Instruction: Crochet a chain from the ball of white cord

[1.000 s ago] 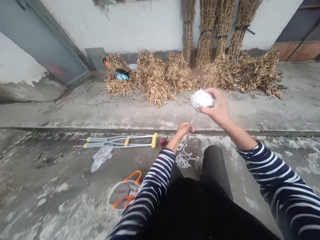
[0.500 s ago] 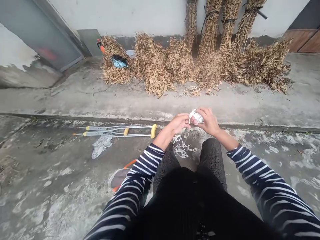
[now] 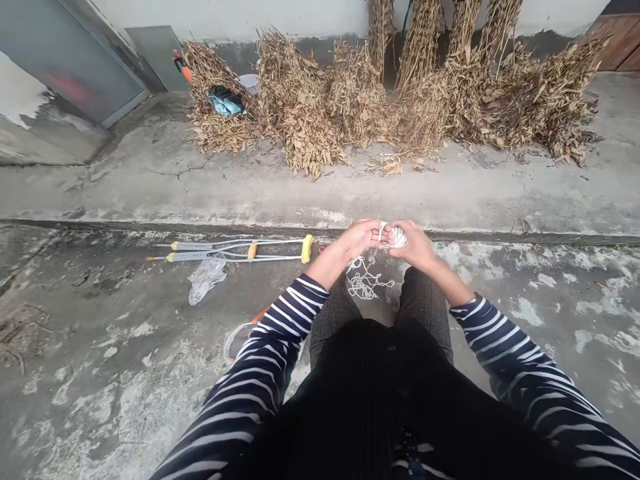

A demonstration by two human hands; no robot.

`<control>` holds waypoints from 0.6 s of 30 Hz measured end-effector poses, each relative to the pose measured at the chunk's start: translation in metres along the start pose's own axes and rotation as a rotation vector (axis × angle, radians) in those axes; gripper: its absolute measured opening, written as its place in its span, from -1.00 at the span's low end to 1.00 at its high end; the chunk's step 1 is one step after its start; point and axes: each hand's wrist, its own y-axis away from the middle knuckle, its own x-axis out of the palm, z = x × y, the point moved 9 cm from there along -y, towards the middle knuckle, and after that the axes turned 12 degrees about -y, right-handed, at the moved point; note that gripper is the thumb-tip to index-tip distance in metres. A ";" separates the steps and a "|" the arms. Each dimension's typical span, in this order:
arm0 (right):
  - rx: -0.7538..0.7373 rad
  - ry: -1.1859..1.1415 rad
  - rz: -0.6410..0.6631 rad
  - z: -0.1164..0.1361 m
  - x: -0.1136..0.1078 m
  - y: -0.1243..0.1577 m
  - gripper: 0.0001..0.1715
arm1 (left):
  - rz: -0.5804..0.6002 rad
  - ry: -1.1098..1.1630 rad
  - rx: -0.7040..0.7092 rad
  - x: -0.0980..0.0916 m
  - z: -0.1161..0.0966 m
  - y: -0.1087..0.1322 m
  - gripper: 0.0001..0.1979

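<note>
My right hand [image 3: 416,244] is closed around a wound ball of white cord [image 3: 399,237], its fingers curled over the top and the thumb below. Close beside it, my left hand [image 3: 361,239] has its fingers bent on a white strand [image 3: 382,231] that stands out from the ball's left side. The fingertips of both hands nearly meet. On the ground below them, between my knees, lies a loose tangle of the same white cord [image 3: 364,280].
A pair of crutches [image 3: 230,251] lies on the ground to the left, beside a crumpled clear plastic bag [image 3: 206,279]. A racket-like thing with an orange edge [image 3: 237,339] is partly behind my left sleeve. Dried plant bundles [image 3: 310,113] line the wall beyond the concrete step [image 3: 250,190].
My view has tilted down slightly, so the bundles sit higher. Both hands stay together at the ball, with the left fingers now stretched further toward it and the strand more upright.
</note>
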 end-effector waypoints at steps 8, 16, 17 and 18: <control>-0.245 0.338 -0.176 0.036 -0.071 -0.008 -0.32 | 0.119 -0.304 -0.165 -0.008 0.052 0.003 -0.80; -0.434 0.531 -0.076 0.087 -0.073 -0.010 -0.33 | 0.065 -0.530 -0.192 0.004 0.061 -0.032 -0.69; -0.436 0.539 -0.068 0.086 -0.077 -0.013 -0.33 | 0.081 -0.535 -0.194 0.004 0.059 -0.033 -0.67; -0.436 0.545 -0.057 0.083 -0.081 -0.016 -0.31 | 0.108 -0.533 -0.193 0.004 0.057 -0.032 -0.67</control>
